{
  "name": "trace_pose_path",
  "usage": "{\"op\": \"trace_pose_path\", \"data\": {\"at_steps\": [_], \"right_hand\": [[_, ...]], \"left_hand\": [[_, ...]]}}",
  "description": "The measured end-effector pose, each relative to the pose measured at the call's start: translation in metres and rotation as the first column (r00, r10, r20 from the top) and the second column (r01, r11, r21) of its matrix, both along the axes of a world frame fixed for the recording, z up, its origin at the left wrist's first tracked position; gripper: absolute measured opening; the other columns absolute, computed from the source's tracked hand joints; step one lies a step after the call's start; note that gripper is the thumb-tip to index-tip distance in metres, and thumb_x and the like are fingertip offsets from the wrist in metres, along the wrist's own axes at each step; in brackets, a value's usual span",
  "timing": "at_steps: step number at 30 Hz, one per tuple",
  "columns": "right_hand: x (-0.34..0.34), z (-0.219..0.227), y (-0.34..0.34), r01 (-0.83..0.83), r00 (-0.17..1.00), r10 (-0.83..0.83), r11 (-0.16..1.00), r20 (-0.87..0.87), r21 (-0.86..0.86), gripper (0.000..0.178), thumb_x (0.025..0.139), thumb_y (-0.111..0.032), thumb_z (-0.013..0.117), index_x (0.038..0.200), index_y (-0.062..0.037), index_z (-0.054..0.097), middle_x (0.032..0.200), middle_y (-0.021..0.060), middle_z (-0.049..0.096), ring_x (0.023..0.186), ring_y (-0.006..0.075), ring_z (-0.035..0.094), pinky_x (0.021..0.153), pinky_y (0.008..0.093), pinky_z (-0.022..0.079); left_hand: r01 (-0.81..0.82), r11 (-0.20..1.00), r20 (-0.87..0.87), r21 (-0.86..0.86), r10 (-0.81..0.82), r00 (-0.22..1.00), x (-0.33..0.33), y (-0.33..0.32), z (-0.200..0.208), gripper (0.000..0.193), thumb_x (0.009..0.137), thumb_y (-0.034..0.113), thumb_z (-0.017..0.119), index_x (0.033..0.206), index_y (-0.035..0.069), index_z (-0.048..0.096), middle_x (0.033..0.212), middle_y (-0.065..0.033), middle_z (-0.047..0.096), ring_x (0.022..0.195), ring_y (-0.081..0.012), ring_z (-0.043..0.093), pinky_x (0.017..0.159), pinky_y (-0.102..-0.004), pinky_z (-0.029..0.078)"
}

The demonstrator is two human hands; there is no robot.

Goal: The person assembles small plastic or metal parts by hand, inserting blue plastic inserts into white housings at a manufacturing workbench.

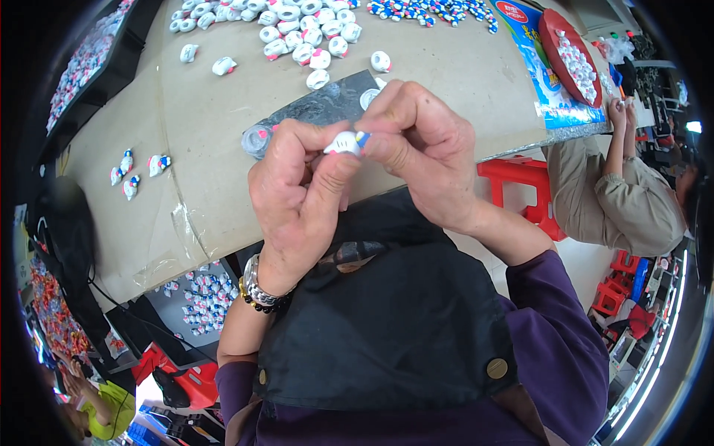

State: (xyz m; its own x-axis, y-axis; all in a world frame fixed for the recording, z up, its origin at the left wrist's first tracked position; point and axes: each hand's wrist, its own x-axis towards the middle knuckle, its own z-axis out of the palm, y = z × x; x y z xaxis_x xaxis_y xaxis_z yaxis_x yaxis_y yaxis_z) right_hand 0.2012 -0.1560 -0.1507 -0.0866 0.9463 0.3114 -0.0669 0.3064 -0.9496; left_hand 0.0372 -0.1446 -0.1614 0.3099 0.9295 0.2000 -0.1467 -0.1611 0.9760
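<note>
Between my hands is a small white figurine (343, 143) with black marks and a blue-and-yellow part at its right end. My left hand (294, 193) pinches the white part between thumb and fingers. At the other end, the thumb and fingertips of my right hand (428, 152) close on the blue part. Whether the blue part is joined to the white one, I cannot tell. Just beyond the hands lies a dark flat slab (320, 105), partly covered by my fingers. A round clear dish (256, 138) sits at its left end, and a round white piece (369, 98) at its right.
Many white ring-shaped pieces (303, 33) are heaped at the back of the table (216, 134). Beside them lie small blue-and-white pieces (435, 10). Several finished-looking figurines (129, 175) rest at left. A red basket (549, 44) stands at right, near another person (617, 193).
</note>
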Motion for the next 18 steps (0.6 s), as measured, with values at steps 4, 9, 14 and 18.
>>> {"op": "trace_pose_path", "data": {"at_steps": [4, 9, 14, 18], "right_hand": [[-0.010, 0.016, 0.017, 0.019, 0.997, -0.019, 1.000, 0.079, -0.005, 0.017, 0.085, -0.003, 0.067, 0.100, 0.0005, 0.061, 0.081, 0.0007, 0.056, 0.065, 0.0019, 0.047, 0.055, 0.0178, 0.037], [0.001, 0.027, 0.029, 0.073, 0.996, -0.077, 0.993, -0.049, -0.092, 0.033, 0.093, -0.010, 0.058, 0.123, 0.0022, 0.054, 0.087, -0.0012, 0.056, 0.061, -0.0002, 0.042, 0.047, 0.0139, 0.027], [0.030, 0.014, 0.048, 0.199, 0.980, -0.199, 0.975, 0.010, -0.103, 0.017, 0.090, -0.010, 0.063, 0.105, -0.0031, 0.066, 0.075, -0.0044, 0.055, 0.059, 0.0002, 0.042, 0.051, 0.0152, 0.031], [0.075, -0.012, 0.064, 0.368, 0.924, -0.336, 0.910, 0.181, -0.192, 0.016, 0.090, -0.007, 0.061, 0.103, 0.0007, 0.066, 0.082, -0.0009, 0.058, 0.063, 0.0016, 0.045, 0.049, 0.0166, 0.032]], "left_hand": [[0.212, 0.918, 0.406, -0.336, -0.062, 0.912, -0.008, 0.008, 0.006, 0.022, 0.098, 0.023, 0.053, 0.105, 0.002, 0.052, 0.089, -0.0078, 0.061, 0.050, -0.0075, 0.044, 0.043, -0.0211, 0.031], [0.311, 0.803, 0.596, -0.508, 0.067, 0.800, -0.035, 0.020, 0.018, 0.026, 0.099, 0.027, 0.047, 0.107, 0.003, 0.053, 0.098, -0.0108, 0.062, 0.057, -0.0131, 0.045, 0.049, -0.0229, 0.032], [0.236, 0.812, 0.625, -0.534, 0.192, 0.757, -0.058, 0.025, 0.026, 0.027, 0.098, 0.026, 0.048, 0.112, 0.004, 0.055, 0.100, -0.0097, 0.062, 0.064, -0.0133, 0.049, 0.050, -0.0225, 0.034], [-0.278, 0.817, 0.299, -0.505, 0.468, 0.832, -0.095, 0.029, 0.018, 0.025, 0.098, 0.024, 0.048, 0.114, 0.005, 0.055, 0.098, -0.0071, 0.062, 0.069, -0.0114, 0.051, 0.052, -0.0215, 0.037]]}}
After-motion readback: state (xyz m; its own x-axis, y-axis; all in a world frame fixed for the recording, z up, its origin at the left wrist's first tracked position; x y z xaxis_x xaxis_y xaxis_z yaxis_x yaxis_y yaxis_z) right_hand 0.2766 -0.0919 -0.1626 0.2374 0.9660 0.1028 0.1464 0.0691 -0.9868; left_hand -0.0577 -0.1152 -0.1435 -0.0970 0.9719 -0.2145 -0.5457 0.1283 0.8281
